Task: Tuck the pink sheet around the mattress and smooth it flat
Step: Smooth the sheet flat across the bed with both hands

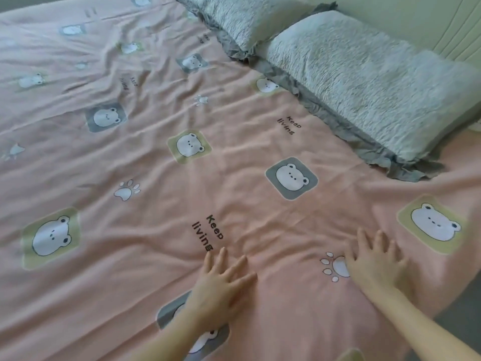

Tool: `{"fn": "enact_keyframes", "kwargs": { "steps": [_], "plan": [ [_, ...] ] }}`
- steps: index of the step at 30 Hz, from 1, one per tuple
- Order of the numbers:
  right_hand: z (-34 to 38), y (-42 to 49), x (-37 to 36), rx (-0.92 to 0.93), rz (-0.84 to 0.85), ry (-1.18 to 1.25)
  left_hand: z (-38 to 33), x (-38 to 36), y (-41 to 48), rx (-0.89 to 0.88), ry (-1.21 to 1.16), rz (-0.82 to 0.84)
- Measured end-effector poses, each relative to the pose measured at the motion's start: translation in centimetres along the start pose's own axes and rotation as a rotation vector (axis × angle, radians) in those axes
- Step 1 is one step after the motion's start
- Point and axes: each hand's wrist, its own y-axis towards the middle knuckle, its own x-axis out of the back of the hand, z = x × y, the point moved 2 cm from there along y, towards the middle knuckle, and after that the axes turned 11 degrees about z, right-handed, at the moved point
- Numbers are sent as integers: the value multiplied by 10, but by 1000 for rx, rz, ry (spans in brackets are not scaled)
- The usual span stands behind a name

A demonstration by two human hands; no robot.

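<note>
The pink sheet [161, 204] with bear faces, paw prints and "Keep living" text covers the whole bed and shows many shallow wrinkles, most at the upper left. My left hand [221, 285] lies flat on it near the bottom centre, fingers straight and spread, partly over a grey bear patch. My right hand [374, 261] presses flat on the sheet to the right, fingers spread, beside a paw print. The mattress itself is hidden under the sheet.
Two fluffy pale pillows with grey ruffled edges, one nearer [364, 82] and one farther [242, 16], lie along the head of the bed at the upper right. A light wall [416, 19] stands behind them. The bed's edge drops to a dark floor [458, 303] at the lower right.
</note>
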Motion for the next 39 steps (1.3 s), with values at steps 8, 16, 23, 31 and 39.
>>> {"fn": "enact_keyframes", "kwargs": {
  "steps": [8,16,23,31,39],
  "plan": [
    [111,131,93,574,-178,-124,-6,123,167,405,-160,-205],
    [-170,173,34,91,-156,-77,-226,81,250,-66,-102,-159],
    [-140,239,96,571,-273,-241,-226,139,308,133,-189,-205],
    [-270,259,94,55,-83,-94,-287,94,270,-205,-32,-103],
    [-13,197,129,1119,-163,-290,-119,79,158,855,-417,-135]
  ]
}}
